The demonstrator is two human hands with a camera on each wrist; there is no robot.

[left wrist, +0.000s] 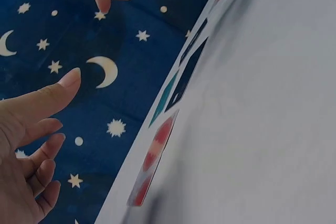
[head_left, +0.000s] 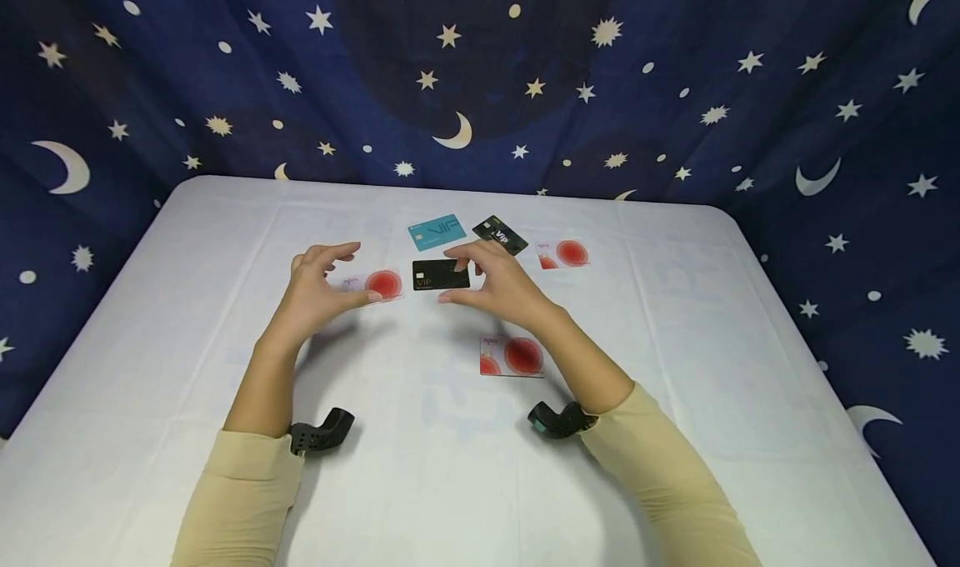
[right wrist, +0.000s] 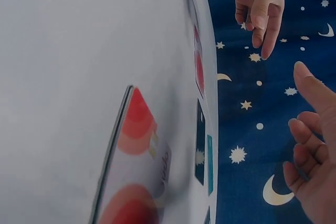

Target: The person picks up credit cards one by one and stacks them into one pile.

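Note:
My left hand (head_left: pixel 309 293) hovers above the table with fingers loosely bent and the thumb apart, over a white card with red circles (head_left: pixel 384 284). Opposite it, my right hand (head_left: pixel 504 288) is raised the same way, overlapping the right end of a black VIP card (head_left: pixel 431 276) in the head view. Both wrist views show the hands held well above the cards with nothing between their fingers. Behind the black card lie a teal VIP card (head_left: pixel 437 233) and a slanted black VIP card (head_left: pixel 500 235), partly covered by the right hand.
Another red-circle card (head_left: pixel 564 254) lies at the back right. Nearer, beside the right forearm, is one more red-circle card (head_left: pixel 512 357), with a layered edge in the right wrist view. White cloth covers the table (head_left: pixel 420 484); a star-and-moon curtain (head_left: pixel 480 75) hangs behind.

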